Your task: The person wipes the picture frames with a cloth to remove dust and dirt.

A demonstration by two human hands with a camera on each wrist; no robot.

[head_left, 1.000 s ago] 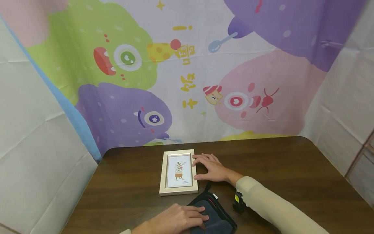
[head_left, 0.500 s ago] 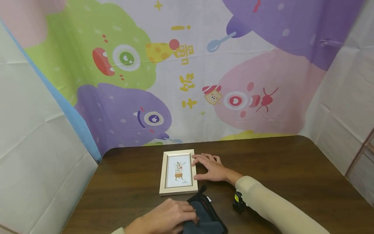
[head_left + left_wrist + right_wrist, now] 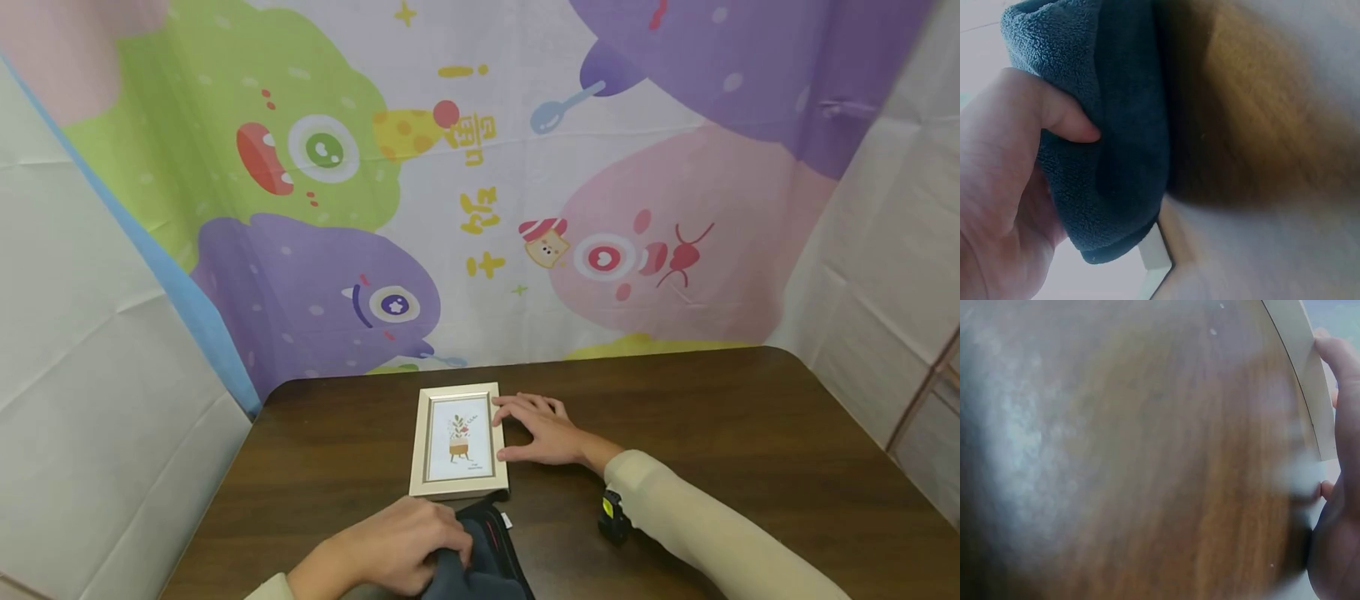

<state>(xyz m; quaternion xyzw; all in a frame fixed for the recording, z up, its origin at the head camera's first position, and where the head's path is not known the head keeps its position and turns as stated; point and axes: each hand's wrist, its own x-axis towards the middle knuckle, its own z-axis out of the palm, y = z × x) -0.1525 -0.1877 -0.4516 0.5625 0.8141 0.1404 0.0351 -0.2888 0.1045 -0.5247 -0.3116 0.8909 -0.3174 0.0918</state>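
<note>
My left hand (image 3: 397, 542) grips a folded dark blue-grey cloth (image 3: 480, 575) just in front of a picture frame (image 3: 459, 437). Fuzzy in the left wrist view, the cloth (image 3: 1129, 112) is pressed by the thumb while the other fingers are hidden behind it. A black edge with a loop, a red line and a small white tag shows in the head view. The cream frame lies face up, holding a plant print. Its right side is touched by the fingertips and thumb of my right hand (image 3: 543, 429), whose fingers are spread and lightly bent.
Both lie on a dark brown wooden table (image 3: 675, 417). Behind it hangs a curtain (image 3: 510, 325) with cartoon monsters, and pale sheets (image 3: 97, 350) close off the sides. A small black device (image 3: 613, 521) sits on the right wrist.
My left hand has slid left with the cloth along the frame's near edge, and its fingers have curled tighter round it. The right hand and the frame have stayed put.
</note>
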